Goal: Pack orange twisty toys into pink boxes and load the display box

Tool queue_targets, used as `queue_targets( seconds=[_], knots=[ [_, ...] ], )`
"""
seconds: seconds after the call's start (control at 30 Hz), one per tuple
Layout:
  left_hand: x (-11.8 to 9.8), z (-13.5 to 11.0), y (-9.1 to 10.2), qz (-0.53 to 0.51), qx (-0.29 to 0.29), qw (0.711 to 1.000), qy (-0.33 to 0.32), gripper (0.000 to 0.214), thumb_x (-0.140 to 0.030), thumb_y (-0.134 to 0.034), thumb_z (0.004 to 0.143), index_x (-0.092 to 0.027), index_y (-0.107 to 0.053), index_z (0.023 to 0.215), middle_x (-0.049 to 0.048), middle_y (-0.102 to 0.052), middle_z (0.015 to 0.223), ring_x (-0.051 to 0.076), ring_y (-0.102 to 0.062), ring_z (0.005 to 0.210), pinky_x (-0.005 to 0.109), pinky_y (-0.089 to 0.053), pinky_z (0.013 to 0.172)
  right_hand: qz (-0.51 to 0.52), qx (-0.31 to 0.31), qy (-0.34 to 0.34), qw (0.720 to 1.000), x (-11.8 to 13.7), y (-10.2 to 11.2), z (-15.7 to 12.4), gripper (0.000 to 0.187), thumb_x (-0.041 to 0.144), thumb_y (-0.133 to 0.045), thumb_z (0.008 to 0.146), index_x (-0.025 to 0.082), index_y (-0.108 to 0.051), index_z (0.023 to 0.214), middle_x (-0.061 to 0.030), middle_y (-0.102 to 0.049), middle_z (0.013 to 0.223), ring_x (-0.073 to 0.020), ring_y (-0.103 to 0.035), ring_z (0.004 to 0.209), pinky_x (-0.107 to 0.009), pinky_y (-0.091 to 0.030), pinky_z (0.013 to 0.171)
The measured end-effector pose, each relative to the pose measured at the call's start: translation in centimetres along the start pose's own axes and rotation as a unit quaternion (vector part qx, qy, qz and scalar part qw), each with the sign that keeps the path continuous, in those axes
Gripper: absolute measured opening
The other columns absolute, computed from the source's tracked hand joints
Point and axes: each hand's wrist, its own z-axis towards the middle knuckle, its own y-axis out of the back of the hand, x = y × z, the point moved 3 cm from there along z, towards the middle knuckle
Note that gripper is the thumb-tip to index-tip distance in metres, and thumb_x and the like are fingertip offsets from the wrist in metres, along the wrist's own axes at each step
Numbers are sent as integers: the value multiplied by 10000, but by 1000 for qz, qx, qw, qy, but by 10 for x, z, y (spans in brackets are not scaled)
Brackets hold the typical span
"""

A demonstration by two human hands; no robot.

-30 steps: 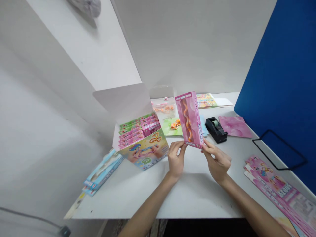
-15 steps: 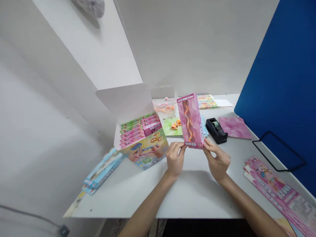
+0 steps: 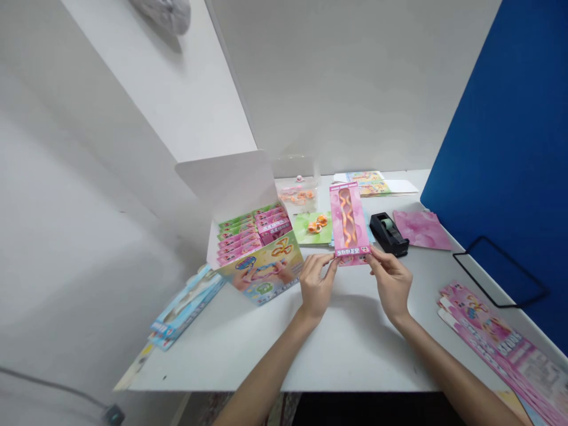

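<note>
Visibly, the held pink box (image 3: 349,225) contains a wavy orange toy (image 3: 348,216).

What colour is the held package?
The package is pink with a wavy orange shape; shows best in the head view.

Pink box (image 3: 350,223) upright between left hand (image 3: 316,288) and right hand (image 3: 391,285), wavy toy (image 3: 348,216) apparently inside

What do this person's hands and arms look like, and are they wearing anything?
Both arms are bare, with no sleeves in view. The left hand and the right hand have no gloves, and I can see no rings, watch or bracelets.
</note>
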Motion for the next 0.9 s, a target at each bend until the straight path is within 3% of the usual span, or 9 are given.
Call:
queue_targets(
  seconds=[0.23,0.4,0.67,0.9],
  knots=[
    [6,-3,-4,-16,26,997,69,135,-265,-609,894,-200,-686,985,41,-688,860,146,-602,742,277,-500,711,10,-8,-53,999,-5,0,2,225,354,-750,754,185,-781,900,-77,-766,898,-143,-611,590,-258,-487,456],
    [14,-6,-10,-39,67,989,129,122,-280,-614,882,-189,-695,892,27,-666,789,138,-601,703,257,-492,670,12,-1,-74,997,-10,0,3,233,360,-773,722,181,-786,872,-97,-765,946,-177,-649,671,-250,-471,460],
    [15,-4,-13,-94,80,972,200,106,-274,-628,851,-183,-681,867,16,-670,795,114,-609,664,227,-496,652,13,24,-70,997,-7,-1,8,243,380,-768,719,180,-779,857,-89,-763,899,-158,-626,626,-257,-473,464],
    [15,-4,-12,-108,80,966,223,91,-245,-622,838,-185,-672,884,24,-686,828,111,-604,654,223,-496,647,11,43,-38,998,-1,-2,6,257,386,-738,765,175,-727,912,-89,-752,902,-214,-696,779,-251,-484,507]
  ],
)
